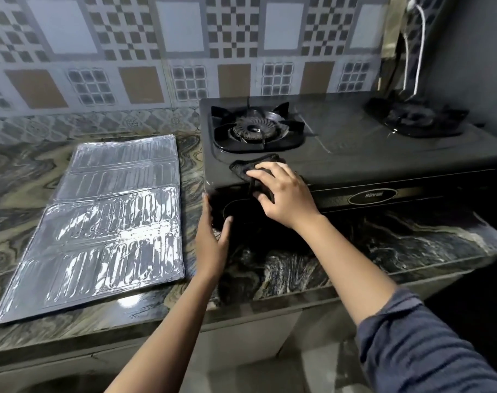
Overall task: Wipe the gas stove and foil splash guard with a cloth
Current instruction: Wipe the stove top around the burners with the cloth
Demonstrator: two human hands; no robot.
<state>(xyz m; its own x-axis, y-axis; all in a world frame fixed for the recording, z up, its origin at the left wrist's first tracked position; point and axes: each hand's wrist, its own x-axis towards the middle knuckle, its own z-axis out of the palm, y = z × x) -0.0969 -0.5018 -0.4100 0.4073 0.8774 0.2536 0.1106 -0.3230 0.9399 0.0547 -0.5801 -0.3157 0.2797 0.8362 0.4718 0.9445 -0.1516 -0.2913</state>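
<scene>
Gas stove (355, 154): black two-burner unit on my marbled worktop (298, 268), toward 1 o'clock.
Cloth (250, 169): dark, bunched at the stove's front-left edge, just below the left burner (254, 129).
Right hand (281, 194): I have it pressed on the cloth, fingers curled around it.
Left hand (213, 231): open, fingers straight, laid against the stove's front-left corner.
Foil splash guard (105, 222): flat on the worktop at 10 o'clock, beside the stove, apart from both hands.
</scene>
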